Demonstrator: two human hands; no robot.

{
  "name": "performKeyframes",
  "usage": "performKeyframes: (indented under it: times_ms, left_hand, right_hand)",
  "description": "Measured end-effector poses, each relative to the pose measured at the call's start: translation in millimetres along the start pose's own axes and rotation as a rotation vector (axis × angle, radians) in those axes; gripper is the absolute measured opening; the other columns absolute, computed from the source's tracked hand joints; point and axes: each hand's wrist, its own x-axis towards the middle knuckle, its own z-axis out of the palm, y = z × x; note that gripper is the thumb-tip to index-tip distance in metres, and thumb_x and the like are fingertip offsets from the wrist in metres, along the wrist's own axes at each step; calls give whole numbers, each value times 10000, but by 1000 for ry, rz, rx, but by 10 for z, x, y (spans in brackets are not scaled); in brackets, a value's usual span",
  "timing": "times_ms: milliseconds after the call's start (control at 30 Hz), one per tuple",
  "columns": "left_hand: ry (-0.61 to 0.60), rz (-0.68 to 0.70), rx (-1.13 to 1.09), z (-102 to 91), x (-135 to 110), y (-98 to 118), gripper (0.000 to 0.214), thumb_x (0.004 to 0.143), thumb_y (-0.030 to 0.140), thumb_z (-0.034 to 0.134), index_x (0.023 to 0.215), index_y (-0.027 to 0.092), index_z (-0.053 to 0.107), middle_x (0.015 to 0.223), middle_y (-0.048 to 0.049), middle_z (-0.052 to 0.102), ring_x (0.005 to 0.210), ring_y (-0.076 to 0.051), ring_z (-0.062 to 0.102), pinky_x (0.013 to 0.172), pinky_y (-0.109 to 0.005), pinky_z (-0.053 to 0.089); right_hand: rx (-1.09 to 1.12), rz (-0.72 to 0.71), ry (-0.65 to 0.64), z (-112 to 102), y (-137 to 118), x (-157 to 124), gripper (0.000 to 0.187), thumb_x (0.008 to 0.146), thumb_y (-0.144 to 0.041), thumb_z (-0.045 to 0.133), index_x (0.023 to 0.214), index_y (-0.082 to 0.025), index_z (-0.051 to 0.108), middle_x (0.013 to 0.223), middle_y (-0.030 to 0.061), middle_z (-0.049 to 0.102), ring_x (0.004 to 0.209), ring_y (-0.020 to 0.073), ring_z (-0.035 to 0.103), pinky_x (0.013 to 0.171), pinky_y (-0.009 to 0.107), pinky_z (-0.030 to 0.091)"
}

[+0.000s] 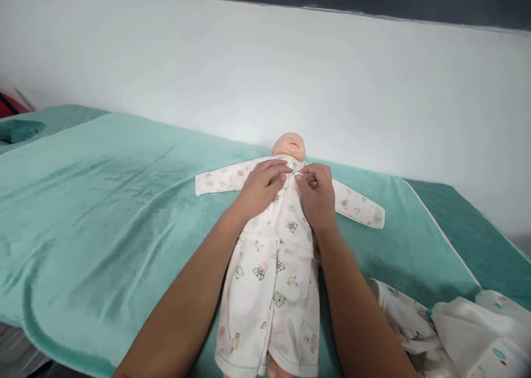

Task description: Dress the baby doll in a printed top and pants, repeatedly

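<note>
A baby doll lies on its back on a teal towel, head towards the wall. It wears a white printed shirt with sleeves spread out and matching white trousers. My left hand rests on the doll's chest, fingers pressed together on the shirt's front near the collar. My right hand pinches the shirt's front edge just below the neck. Both hands meet at the top of the shirt opening.
More white printed baby clothes lie bunched at the lower right on the towel. A darker teal sheet shows at the right edge. A white wall runs close behind the doll. A folded teal cloth sits far left.
</note>
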Motion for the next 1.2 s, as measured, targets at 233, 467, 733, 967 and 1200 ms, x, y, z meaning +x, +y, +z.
performKeyframes:
  times_ms: [233,467,733,967,1200]
  left_hand:
    - [-52,52,-61,-48,-69,69,167,947,284,551,934,268,717,1433,-3,603,1395,-216,483,1198,-438,379]
    - [-183,92,-90,-167,-243,52,121,952,325,579,922,262,678,1531,-6,519,1505,-221,350,1220,-464,349]
    - [-269,79,-113,-261,-242,22,157,965,339,555,988,307,707,1540,36,503,1531,-214,308,1255,-473,302]
    - [-231,105,-99,-226,-214,-4,134,961,320,576,933,284,702,1512,23,522,1504,-207,350,1246,-442,316]
    - [-233,109,-93,-231,-221,3,112,958,302,588,919,266,687,1507,13,520,1502,-208,348,1244,-423,310]
  right_hand:
    - [103,120,-12,-37,2,-11,163,889,-385,509,977,-251,537,818,-13,565,669,142,485,636,275,418]
    - [83,71,-204,-171,-120,-124,110,861,-279,547,923,-237,627,836,-8,618,725,145,505,726,294,427]
    - [106,171,-318,-255,-196,-338,236,898,-430,606,1067,-272,653,858,-3,592,701,145,469,646,288,419]
    - [210,193,-277,-225,-132,-306,241,870,-447,657,1035,-272,653,843,-7,575,686,138,462,625,284,417]
    - [235,236,-280,-234,-175,-321,223,859,-439,670,1001,-268,652,808,-19,550,621,119,409,558,269,364]
